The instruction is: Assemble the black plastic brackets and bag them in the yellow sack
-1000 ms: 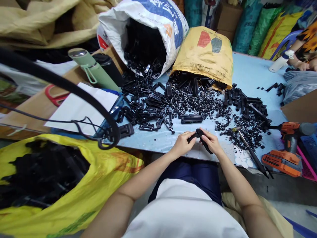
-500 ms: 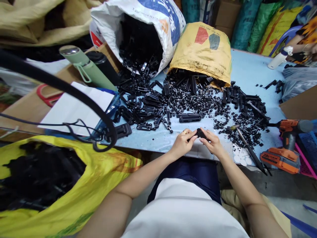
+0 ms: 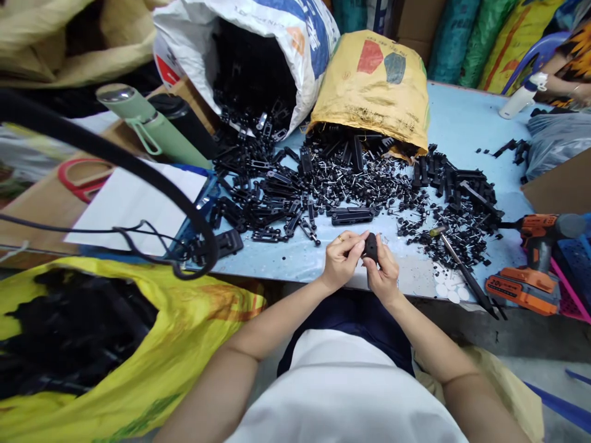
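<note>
My left hand [image 3: 340, 260] and my right hand [image 3: 381, 273] meet at the near edge of the light blue table [image 3: 462, 126], both pinching one small black plastic part [image 3: 370, 246] that stands roughly upright between the fingertips. A ring shows on my left hand. Just beyond the hands lies a spread of black plastic pieces and small pins [image 3: 351, 181]. A longer black part [image 3: 351, 216] lies flat right in front of my hands.
A white sack [image 3: 277, 37] and a yellow sack [image 3: 376, 86] spill black parts. A screwdriver [image 3: 462, 274] and an orange cordless drill [image 3: 535, 258] lie at right. Green bottle [image 3: 152, 126], paper and scissors sit left. A yellow bag [image 3: 115, 344] of black parts stands below-left. Another person's arm [image 3: 570, 80] is far right.
My right hand has moved left and closer to my body, and the black part has turned from lying slanted across both hands to standing upright between my fingertips.
</note>
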`<state>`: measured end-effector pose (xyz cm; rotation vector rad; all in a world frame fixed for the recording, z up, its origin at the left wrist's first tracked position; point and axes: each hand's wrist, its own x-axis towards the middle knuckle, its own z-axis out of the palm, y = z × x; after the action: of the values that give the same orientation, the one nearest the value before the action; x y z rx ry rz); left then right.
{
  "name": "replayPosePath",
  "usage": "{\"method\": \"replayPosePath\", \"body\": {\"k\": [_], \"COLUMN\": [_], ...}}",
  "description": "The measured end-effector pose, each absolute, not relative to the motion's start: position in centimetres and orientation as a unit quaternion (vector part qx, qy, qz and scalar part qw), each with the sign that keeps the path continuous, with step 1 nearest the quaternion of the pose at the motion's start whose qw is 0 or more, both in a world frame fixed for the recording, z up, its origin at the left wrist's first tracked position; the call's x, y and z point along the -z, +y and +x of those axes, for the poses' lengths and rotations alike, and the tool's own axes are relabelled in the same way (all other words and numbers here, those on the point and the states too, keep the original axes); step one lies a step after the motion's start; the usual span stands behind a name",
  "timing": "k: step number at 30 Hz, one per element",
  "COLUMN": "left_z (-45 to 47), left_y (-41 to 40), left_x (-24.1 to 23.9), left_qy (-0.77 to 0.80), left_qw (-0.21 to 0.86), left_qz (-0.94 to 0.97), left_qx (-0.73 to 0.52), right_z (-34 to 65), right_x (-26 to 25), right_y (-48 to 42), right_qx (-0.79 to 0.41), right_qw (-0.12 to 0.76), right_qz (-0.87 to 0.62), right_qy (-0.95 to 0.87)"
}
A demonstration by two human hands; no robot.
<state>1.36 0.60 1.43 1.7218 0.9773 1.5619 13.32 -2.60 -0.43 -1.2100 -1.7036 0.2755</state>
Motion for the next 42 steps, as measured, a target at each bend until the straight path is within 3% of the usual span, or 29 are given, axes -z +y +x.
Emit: {"method": "replayPosePath", "body": {"k": [6,11,14,17,20,29,32,37,42], "left_z": [2.0,2.7,1.9,1.5,1.9,0.9,0.1,0.0,1.5], "left_y": [0.9,-0.3,-0.1,1.2,2.6,2.0,1.7,1.4,1.6], "left_x": [0.6,4.3,4.6,3.6,2.4,1.7,1.8,1.7,1.6], "left_qy": [0.41,0.538,0.534,0.422,0.331,0.348,0.361,0.398,0.372], "left_qw": [0.303,0.312,0.225,0.141,0.098,0.022,0.023,0.08,0.196], "left_qz": [0.645,0.612,0.729,0.868,0.933,0.936,0.932,0.914,0.907], "left_qx": [-0.569,-0.488,-0.366,-0.22,-0.105,-0.036,-0.033,-0.007,-0.009], "right_z": [14.1,17.4,22.6,28.9,34.0,40.2,41.1,36.4,26.5], "right_x": [1.1,1.8,1.0,-0.5,-1.7,-2.3,-3.4,-5.7,-4.3], "right_y": [-1.4,1.3,4.9,9.3,12.7,14.8,14.9,12.0,3.6], "right_qx": [-0.155,-0.188,-0.115,0.009,0.057,0.059,0.07,0.114,-0.032], "right_qw": [0.431,0.269,0.177,0.11,-0.005,-0.211,-0.207,-0.077,-0.102], "right_qz": [-0.502,-0.519,-0.627,-0.778,-0.85,-0.678,-0.644,-0.549,-0.341], "right_qy": [-0.734,-0.789,-0.75,-0.618,-0.524,-0.701,-0.733,-0.825,-0.934]}}
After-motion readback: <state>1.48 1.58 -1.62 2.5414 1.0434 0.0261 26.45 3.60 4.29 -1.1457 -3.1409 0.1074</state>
